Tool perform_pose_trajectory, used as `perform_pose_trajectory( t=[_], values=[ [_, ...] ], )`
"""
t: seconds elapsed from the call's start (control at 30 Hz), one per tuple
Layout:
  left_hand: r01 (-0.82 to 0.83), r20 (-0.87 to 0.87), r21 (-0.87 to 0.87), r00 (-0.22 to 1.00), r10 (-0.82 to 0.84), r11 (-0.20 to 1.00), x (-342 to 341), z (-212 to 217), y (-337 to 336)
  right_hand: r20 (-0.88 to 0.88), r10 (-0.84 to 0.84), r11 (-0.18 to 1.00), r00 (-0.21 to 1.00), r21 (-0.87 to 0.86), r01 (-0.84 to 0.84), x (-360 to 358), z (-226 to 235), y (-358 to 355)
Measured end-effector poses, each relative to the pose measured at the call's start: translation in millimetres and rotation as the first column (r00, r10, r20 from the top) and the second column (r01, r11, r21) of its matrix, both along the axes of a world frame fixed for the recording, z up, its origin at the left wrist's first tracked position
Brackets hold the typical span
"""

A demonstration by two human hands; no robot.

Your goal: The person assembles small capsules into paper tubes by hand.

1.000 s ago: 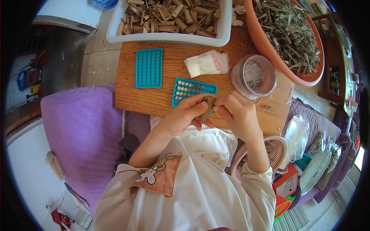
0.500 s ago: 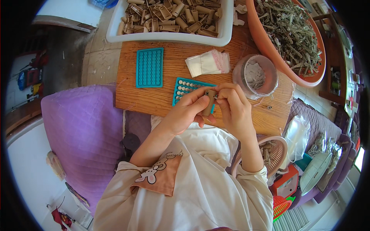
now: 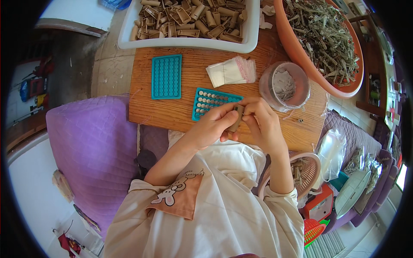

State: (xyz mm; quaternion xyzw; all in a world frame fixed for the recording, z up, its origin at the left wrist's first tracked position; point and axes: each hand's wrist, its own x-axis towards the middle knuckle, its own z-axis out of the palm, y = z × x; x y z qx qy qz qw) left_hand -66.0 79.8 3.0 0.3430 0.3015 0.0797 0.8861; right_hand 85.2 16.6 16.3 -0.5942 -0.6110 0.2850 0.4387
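Brown and short, a tube [image 3: 236, 117] stands between the two hands above the near edge of the wooden board [image 3: 180, 109]. Left hand [image 3: 214, 125] grips the tube from the left with thumb and fingers; right hand [image 3: 263, 122] closes on it from the right, so the hands meet around it. What the fingertips do at the tube's top is probably too small to tell.

Just behind the hands lies a teal tray [image 3: 210, 102], its holes partly filled with small pale pieces; the left hand covers its near corner. A second teal tray [image 3: 167, 76], of the same kind and with its holes unfilled, lies farther left on the board, apart from the first.

Behind the filled tray is a stack of clear bags [image 3: 232, 71] with a pink edge. To the right of the hands stands a clear jar [image 3: 284, 86] holding grey shreds.

At the board's far edge sits a white bin [image 3: 189, 42] full of brown tubes like the one held. At far right, an orange basin [image 3: 318, 81] holds dry grey-green sticks.

A purple cushion [image 3: 92, 146] lies left of the person, beside the board. At lower right are a pink basket [image 3: 307, 174], a clear bag, and an orange crate [image 3: 314, 230].
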Motion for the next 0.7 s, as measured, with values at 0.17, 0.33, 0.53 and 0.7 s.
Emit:
perform_pose_trajectory(
  t=[0.17,0.33,0.53,0.7],
  values=[
    [0.231,0.05,-0.019,0.972,-0.229,0.973,12.7,23.4,9.5,-0.077,0.037,0.997,0.996,-0.064,-0.042,23.1,21.8,-15.1],
    [-0.234,-0.025,0.684,0.939,0.343,0.691,15.9,30.1,57.9,0.098,-0.452,0.888,0.886,-0.044,0.458,54.6,60.9,-91.6],
    [0.479,-0.107,0.826,0.653,0.75,-0.299,-21.3,19.2,179.4,0.56,-0.219,0.55,0.799,-0.606,0.575,97.7,51.8,-206.1],
    [0.655,-0.437,0.694,0.714,0.547,-0.3,-5.3,9.5,226.2,0.559,0.028,0.352,0.829,-0.782,0.515,100.4,-6.0,-244.9]
  ],
)
